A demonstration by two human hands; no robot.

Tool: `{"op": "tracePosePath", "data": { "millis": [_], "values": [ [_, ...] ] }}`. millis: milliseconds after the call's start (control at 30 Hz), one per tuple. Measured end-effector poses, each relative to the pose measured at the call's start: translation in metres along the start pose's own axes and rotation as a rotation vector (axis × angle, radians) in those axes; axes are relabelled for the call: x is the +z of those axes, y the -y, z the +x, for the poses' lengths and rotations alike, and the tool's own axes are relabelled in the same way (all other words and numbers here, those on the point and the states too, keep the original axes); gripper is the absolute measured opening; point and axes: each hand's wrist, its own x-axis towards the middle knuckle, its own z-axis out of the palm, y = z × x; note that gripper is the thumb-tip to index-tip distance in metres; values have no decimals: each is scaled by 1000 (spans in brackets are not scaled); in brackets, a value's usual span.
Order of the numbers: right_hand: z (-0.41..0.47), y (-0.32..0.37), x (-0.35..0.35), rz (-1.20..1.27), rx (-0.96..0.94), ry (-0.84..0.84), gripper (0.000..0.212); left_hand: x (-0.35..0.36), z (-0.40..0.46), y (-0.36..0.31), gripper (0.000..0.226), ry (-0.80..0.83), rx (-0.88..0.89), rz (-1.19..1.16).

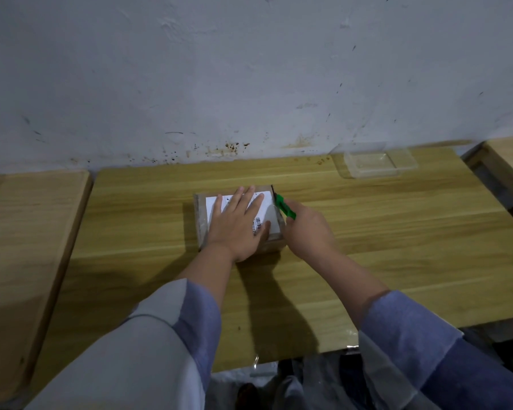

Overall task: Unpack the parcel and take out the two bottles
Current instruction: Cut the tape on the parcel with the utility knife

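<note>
A small brown cardboard parcel with a white shipping label lies in the middle of the wooden table. My left hand rests flat on its top, fingers straight and spread. My right hand grips a green utility knife whose blade touches the parcel's right top edge near the far corner. The parcel is closed, so the bottles are hidden.
A clear plastic container sits at the table's back right, near the stained wall. Another wooden table adjoins on the left, and a third stands at the right across a gap.
</note>
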Motion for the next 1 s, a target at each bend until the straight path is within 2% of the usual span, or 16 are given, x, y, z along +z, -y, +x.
{"op": "tracePosePath", "data": {
  "millis": [1000],
  "values": [
    [-72, -40, -8, 60, -3, 17, 49, -1, -6, -6, 64, -16, -13, -23]
  ]
}}
